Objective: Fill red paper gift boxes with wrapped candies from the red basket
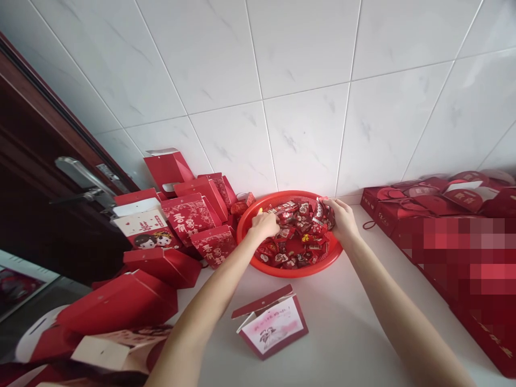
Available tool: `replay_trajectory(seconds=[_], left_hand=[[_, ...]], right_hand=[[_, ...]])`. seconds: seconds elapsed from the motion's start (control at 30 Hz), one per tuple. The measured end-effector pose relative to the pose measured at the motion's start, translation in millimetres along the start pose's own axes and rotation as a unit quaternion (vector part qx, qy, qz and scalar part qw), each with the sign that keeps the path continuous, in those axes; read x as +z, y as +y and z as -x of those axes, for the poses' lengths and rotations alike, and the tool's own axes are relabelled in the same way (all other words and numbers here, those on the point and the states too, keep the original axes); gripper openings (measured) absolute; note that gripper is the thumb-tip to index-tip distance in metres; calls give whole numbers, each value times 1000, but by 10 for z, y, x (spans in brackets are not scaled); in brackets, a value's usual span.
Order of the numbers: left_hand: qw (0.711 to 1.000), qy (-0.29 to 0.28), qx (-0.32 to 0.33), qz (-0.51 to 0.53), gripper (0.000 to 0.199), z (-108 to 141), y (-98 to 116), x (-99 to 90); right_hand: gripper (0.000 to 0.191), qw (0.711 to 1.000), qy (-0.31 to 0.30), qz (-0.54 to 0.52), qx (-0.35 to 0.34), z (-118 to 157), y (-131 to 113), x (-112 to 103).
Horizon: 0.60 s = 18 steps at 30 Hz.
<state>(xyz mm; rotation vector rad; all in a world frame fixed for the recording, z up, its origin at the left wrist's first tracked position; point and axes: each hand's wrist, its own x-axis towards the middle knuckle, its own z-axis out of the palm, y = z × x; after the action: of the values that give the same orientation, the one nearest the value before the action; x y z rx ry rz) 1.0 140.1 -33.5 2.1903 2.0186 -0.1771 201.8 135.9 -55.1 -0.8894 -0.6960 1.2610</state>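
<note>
A round orange-red plastic basket [290, 273] sits on the white surface, filled with wrapped candies [298, 231] in mostly dark red wrappers. My left hand [264, 224] reaches over its left side, fingers curled down among the candies; what they grip, if anything, is hidden. At the right rim, my right hand [342, 217] is closed around a few wrapped candies [327, 214]. In front of the basket, nearer to me, stands a small gift box [274, 328] with a pink and white front and its red top flap raised.
Several red gift boxes [187, 217] crowd the left side, some with flaps up. A large red box [387, 226] holding red packets [431, 201] lies at right. White wall tiles [306, 129] rise behind, and a dark door with a metal handle [83, 174] is at far left.
</note>
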Motion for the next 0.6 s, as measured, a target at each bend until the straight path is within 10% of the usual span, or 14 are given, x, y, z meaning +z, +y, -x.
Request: replay_trajectory(seconds=[0.4, 0.6], left_hand=[[995, 54, -60, 62, 61, -189, -360, -20], [994, 24, 31, 98, 55, -184, -402, 125]], right_hand=[[30, 1000, 5, -3, 0, 1, 4, 9], [28, 1000, 10, 0, 5, 10, -13, 24]])
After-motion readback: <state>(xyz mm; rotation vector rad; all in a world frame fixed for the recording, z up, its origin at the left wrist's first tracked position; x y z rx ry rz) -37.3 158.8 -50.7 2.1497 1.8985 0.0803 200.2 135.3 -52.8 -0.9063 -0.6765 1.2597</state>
